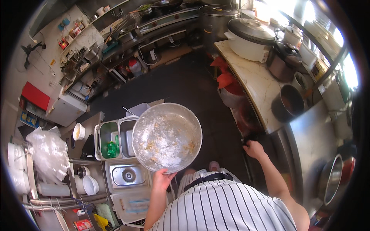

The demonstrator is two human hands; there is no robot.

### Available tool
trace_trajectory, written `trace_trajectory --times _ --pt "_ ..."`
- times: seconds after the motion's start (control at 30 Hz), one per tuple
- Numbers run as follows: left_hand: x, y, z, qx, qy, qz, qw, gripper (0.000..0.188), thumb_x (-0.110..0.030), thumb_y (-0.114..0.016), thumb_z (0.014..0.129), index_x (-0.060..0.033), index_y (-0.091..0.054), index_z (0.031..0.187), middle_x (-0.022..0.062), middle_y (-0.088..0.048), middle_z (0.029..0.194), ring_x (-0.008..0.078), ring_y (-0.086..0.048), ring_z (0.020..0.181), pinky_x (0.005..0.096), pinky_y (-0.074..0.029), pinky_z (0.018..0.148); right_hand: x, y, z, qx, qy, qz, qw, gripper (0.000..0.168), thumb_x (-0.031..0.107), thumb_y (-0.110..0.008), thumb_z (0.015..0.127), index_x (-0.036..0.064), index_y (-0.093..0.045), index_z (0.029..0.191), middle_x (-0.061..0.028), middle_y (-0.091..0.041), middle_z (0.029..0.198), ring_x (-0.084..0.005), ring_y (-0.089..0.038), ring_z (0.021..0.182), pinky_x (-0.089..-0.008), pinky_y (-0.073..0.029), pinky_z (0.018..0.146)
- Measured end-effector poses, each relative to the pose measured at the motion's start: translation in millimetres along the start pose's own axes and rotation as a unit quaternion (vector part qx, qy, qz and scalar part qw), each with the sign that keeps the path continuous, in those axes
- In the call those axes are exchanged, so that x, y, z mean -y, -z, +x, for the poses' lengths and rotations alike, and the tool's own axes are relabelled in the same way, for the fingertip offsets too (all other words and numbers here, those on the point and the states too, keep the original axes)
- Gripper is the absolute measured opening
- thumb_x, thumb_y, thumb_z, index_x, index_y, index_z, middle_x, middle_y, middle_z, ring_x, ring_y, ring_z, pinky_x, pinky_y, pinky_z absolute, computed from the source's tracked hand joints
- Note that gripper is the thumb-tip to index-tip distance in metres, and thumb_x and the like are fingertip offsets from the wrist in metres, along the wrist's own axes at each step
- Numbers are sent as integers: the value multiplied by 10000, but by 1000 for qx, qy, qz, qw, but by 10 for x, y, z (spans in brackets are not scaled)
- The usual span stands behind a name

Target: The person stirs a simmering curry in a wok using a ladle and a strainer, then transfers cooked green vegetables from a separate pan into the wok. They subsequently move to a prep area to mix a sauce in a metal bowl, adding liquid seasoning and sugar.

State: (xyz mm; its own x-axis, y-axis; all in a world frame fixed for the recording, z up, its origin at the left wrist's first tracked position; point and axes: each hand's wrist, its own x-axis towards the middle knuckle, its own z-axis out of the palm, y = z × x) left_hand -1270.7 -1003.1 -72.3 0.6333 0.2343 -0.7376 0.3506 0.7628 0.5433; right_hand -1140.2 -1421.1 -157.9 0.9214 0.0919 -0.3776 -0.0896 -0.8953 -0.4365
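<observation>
My left hand (163, 179) grips the near rim of a large round metal bowl (170, 124). The bowl is tilted so its inside faces me, with white powder and yellowish bits stuck to the bottom and wall. On the right, the fingers of my right hand (255, 149) are curled at the top edge of a dark panel (260, 170), which looks like a cabinet door below the steel worktop (310, 138). The fingertips there are partly hidden. Left of the bowl is a small steel sink basin (115, 174) with a drain.
Green bottles lie in a bin (108, 134) beyond the sink. A translucent lidded container (127, 209) sits nearer me. Along the right, a marble-patterned counter (245, 78) bears a large rice cooker (248, 43) and a dark pot (289, 101). Red bags (227, 80) hang under it.
</observation>
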Motion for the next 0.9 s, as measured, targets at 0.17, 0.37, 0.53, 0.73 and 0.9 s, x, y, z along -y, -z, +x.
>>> trace_trajectory --times 0.17,0.37,0.53,0.73,0.9 --pt "-656 -401 583 0 -8 -21 1000 566 -19 -474 718 63 -326 1258 238 -446 1234 408 -455 1125 489 -418 945 686 62 1518 1 25 97 995 296 301 -566 813 16 -637 845 -146 -643 716 -268 -626 628 -379 -503 626" --pt "-1634 -791 1631 29 -26 -39 998 566 -2 -463 720 63 -312 1261 250 -467 1202 451 -474 1082 500 -456 900 661 -247 2520 24 -132 154 979 306 237 -523 841 -48 -597 756 -153 -600 576 -279 -619 521 -385 -491 457" --pt "-2634 -1230 2475 34 -22 -84 996 494 37 -420 742 110 -315 1219 273 -447 1201 444 -474 1087 540 -450 905 -446 -953 2523 145 -209 514 819 235 99 -502 832 61 -513 1063 -120 -597 674 -270 -625 548 -417 -473 403" --pt "-3752 -1448 3243 28 -34 -102 994 441 17 -392 767 130 -333 1188 287 -450 1190 453 -479 1076 527 -452 910 -1022 -1481 3580 321 176 -187 912 279 182 -543 842 88 -498 1100 -118 -599 787 -254 -638 597 -394 -487 440" --pt "-4345 -1510 3762 -25 -100 -126 987 501 -20 -379 788 174 -241 1228 330 -402 1222 501 -438 1096 478 -459 895 1997 -146 4820 197 -76 286 935 182 211 -533 858 81 -595 970 -115 -627 721 -236 -641 590 -377 -495 445"
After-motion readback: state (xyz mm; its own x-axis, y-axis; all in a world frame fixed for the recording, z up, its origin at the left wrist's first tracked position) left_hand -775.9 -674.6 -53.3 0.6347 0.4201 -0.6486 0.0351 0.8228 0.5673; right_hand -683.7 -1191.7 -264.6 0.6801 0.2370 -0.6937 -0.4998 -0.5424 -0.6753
